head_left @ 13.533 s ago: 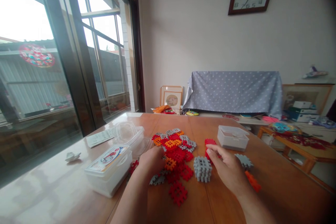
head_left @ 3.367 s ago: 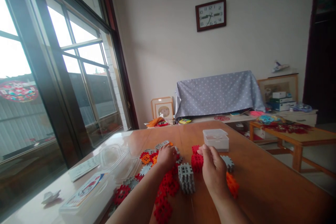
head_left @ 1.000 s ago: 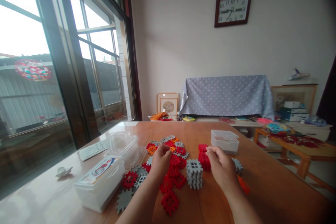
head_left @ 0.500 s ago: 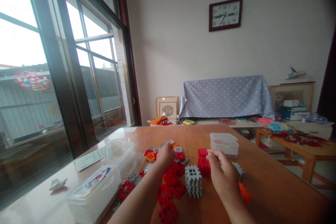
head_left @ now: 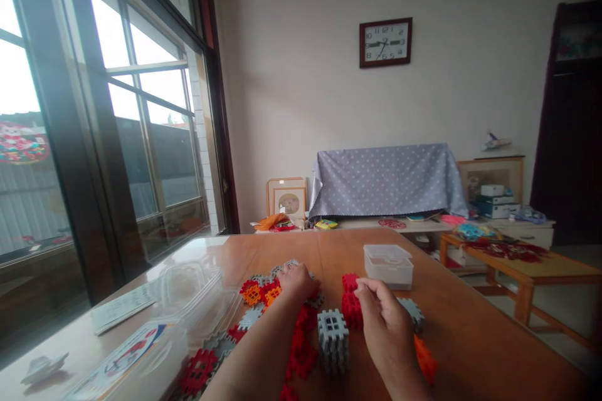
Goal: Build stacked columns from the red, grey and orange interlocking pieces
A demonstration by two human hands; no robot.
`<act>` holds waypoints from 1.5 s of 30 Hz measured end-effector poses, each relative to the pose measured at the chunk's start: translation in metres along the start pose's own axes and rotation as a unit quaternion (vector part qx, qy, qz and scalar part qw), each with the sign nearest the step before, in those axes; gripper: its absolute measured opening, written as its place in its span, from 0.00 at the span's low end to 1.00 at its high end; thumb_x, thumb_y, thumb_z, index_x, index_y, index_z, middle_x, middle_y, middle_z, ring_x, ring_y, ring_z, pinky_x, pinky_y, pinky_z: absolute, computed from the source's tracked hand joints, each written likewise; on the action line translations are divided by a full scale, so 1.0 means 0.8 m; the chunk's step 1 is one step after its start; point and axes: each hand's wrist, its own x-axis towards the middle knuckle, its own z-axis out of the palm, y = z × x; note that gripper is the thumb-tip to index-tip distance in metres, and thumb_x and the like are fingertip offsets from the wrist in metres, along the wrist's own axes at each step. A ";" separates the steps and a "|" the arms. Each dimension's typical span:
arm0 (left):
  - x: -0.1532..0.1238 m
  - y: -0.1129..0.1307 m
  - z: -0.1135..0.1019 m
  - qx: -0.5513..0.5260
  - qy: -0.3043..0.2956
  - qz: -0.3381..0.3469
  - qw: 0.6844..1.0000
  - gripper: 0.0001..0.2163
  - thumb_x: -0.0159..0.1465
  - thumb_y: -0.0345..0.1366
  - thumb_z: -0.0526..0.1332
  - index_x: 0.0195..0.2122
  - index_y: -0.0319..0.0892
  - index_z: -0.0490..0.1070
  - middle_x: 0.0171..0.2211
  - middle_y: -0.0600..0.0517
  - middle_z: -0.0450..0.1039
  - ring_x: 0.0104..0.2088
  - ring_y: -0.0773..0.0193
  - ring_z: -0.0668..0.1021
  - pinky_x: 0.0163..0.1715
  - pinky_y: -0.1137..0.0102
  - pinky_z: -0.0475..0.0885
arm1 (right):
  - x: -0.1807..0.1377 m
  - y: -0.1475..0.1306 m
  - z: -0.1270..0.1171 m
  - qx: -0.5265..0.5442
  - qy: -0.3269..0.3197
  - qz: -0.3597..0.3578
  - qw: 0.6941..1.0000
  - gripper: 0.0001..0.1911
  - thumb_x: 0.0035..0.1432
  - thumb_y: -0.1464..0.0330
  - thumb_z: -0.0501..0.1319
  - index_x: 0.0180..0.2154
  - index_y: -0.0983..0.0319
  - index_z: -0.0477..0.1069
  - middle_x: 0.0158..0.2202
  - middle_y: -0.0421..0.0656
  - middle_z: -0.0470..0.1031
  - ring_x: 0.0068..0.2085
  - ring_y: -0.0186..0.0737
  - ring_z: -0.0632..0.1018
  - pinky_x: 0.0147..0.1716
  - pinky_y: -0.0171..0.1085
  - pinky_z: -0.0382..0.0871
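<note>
At lower centre I see the right hand [head_left: 388,319] touching the red notched-tile stack [head_left: 350,312], probably steadying it; the left hand [head_left: 297,280], apart, covers loose tiles [head_left: 251,293]; I can't tell either's grip.

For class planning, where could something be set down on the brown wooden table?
The table's right side, between orange notched plastic tiles and edge; behind the red tile stack, left of the small clear plastic box. Crowded: mixed tiles around the left hand.
</note>
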 end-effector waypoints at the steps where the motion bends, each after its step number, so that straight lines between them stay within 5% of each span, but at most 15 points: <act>1: 0.000 0.001 0.002 0.000 -0.001 -0.003 1.000 0.24 0.53 0.49 0.65 0.48 0.41 0.75 0.57 0.35 0.73 0.61 0.35 0.67 0.57 0.46 0.58 | 0.000 -0.001 0.000 0.002 0.001 -0.001 1.000 0.19 0.63 0.51 0.57 0.42 0.57 0.77 0.44 0.46 0.82 0.42 0.47 0.81 0.42 0.39 0.73; 9: -0.007 -0.010 -0.004 -0.030 0.022 -0.001 0.999 0.18 0.53 0.37 0.64 0.46 0.42 0.75 0.53 0.36 0.75 0.58 0.36 0.71 0.54 0.48 0.63 | 0.000 -0.007 -0.001 0.007 0.010 -0.005 1.000 0.18 0.63 0.52 0.57 0.41 0.57 0.77 0.44 0.46 0.83 0.43 0.47 0.81 0.42 0.39 0.73; 19: -0.073 -0.051 -0.063 -0.143 0.108 0.094 0.979 0.20 0.61 0.36 0.62 0.55 0.44 0.66 0.51 0.43 0.76 0.48 0.55 0.78 0.47 0.66 0.69 | 0.000 -0.017 -0.006 0.037 0.006 0.007 0.999 0.19 0.62 0.52 0.59 0.41 0.59 0.78 0.41 0.46 0.83 0.42 0.47 0.81 0.42 0.39 0.73; 23: -0.127 -0.062 -0.084 -0.295 0.195 0.153 0.923 0.20 0.60 0.38 0.65 0.52 0.41 0.66 0.49 0.42 0.75 0.48 0.55 0.77 0.49 0.63 0.71 | 0.001 -0.014 -0.007 0.060 -0.002 0.031 0.998 0.20 0.60 0.51 0.60 0.42 0.59 0.78 0.42 0.46 0.84 0.44 0.49 0.81 0.44 0.40 0.73; 28: -0.192 -0.057 -0.101 -0.418 0.189 0.216 0.862 0.20 0.62 0.36 0.64 0.56 0.45 0.66 0.53 0.46 0.74 0.52 0.57 0.77 0.54 0.63 0.71 | 0.000 -0.019 -0.010 0.075 -0.018 0.024 0.997 0.22 0.59 0.50 0.61 0.44 0.60 0.78 0.43 0.48 0.83 0.45 0.50 0.81 0.43 0.40 0.75; 45: -0.235 -0.053 -0.078 -0.348 0.173 0.331 0.860 0.31 0.64 0.31 0.61 0.67 0.51 0.56 0.63 0.44 0.66 0.63 0.52 0.70 0.63 0.55 0.67 | -0.027 -0.037 0.001 0.049 -0.197 -0.032 0.979 0.24 0.63 0.54 0.61 0.57 0.57 0.72 0.44 0.47 0.81 0.46 0.47 0.81 0.49 0.43 0.75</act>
